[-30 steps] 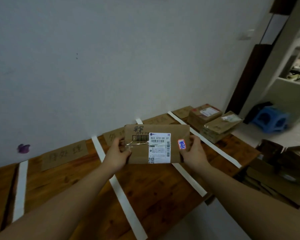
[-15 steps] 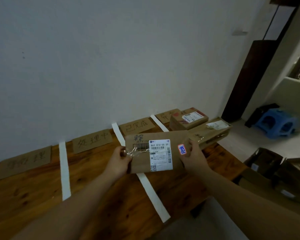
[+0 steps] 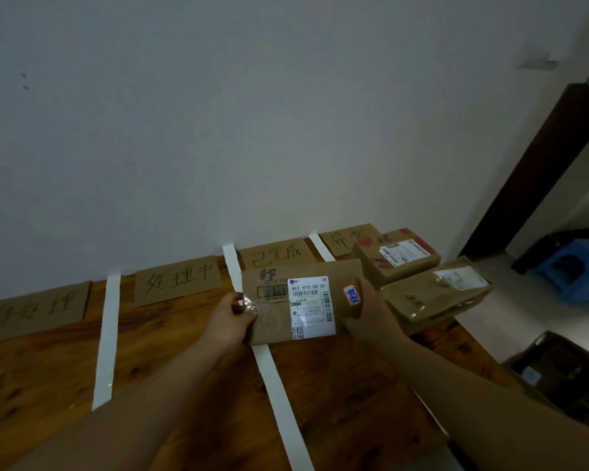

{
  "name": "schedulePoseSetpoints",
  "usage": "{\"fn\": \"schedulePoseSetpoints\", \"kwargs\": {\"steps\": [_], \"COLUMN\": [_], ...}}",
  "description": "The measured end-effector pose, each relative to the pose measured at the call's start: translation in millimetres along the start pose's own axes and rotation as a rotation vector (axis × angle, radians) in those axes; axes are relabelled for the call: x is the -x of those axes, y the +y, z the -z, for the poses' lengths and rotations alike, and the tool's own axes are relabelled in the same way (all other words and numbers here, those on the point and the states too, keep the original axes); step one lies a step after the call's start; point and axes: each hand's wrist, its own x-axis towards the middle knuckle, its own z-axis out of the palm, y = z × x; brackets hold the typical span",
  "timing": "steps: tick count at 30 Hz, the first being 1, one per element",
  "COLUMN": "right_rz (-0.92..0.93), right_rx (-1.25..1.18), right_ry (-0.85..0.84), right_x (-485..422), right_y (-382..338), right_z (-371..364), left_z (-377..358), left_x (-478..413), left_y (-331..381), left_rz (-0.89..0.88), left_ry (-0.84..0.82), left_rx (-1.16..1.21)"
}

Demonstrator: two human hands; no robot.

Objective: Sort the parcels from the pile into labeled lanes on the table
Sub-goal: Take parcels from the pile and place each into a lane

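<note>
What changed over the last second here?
Mostly the camera turned left. The held parcel stays above the same white tape strip, with the left hand and right hand keeping their grip on its ends. Nothing was released; the two parcels at the right have not moved.

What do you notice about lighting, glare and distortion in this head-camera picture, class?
Head view: dim light; glare glints on clear tape by the left hand on the parcel; its white label is sharp; lane strips splay from wide-angle distortion; leftmost sign is faint.

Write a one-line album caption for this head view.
Left hand and right hand hold a labelled parcel above a wooden table's taped lanes; two parcels lie in the rightmost lane.
</note>
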Motion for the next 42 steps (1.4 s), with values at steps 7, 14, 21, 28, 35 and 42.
{"fn": "schedulePoseSetpoints", "kwargs": {"steps": [7,14,21,28,35,42], "right_rz": [0.041,0.164,0.398,0.421,0.280,0.115], "right_rx": [0.049,-0.051,-0.119,-0.149,-0.153,-0.068], "right_ry": [-0.054,-0.103,-0.077,-0.029,0.042,-0.098], "right_x": [-59.9,-96.4,-112.3,-78.6,-26.5,-9.7], "right_y": [-6.8,-9.1,15.6,82.7,178.2,299.3], "right_z": [-6.0,8.0,73.3,162.6,215.5,216.9], "left_z": [-1.4,-11.6,-72.1,-170.6,-257.0,-331.7], "left_x": [-37.0,-31.3,17.0,81.7,129.2,165.6], "left_y": [4.8,27.3,75.1,102.2,93.3,53.2], "left_rz": [0.044,0.041,-0.142,-0.183,-0.187,-0.060], "left_ry": [0.021,0.178,0.417,0.461,0.285,0.111], "left_rx": [0.033,0.067,0.198,0.265,0.194,0.074]}}
